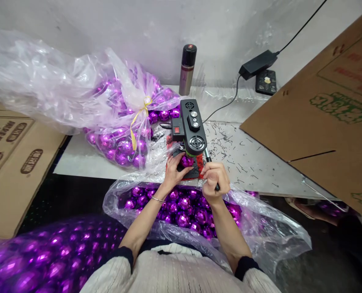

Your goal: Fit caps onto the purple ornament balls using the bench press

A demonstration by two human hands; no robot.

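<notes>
A shiny purple ball ornament [187, 161] sits under the head of a small black bench drill press [193, 127]. My left hand [175, 170] grips the ball between thumb and fingers. My right hand [215, 179] is wrapped round the press's black-gripped lever [217, 187], to the right of the machine. Below both hands, an open clear plastic bag [269, 228] holds many loose purple balls [183, 203]. The exact spot where the press meets the ball is hidden by the machine's head.
A tied clear bag of purple balls [120, 142] lies left of the press. Behind stands a spray can [187, 70]; a power adapter [258, 64] hangs by its cord near a dark box [265, 82]. Black bits litter the white table [230, 162]. Cardboard boxes [306, 122] flank both sides.
</notes>
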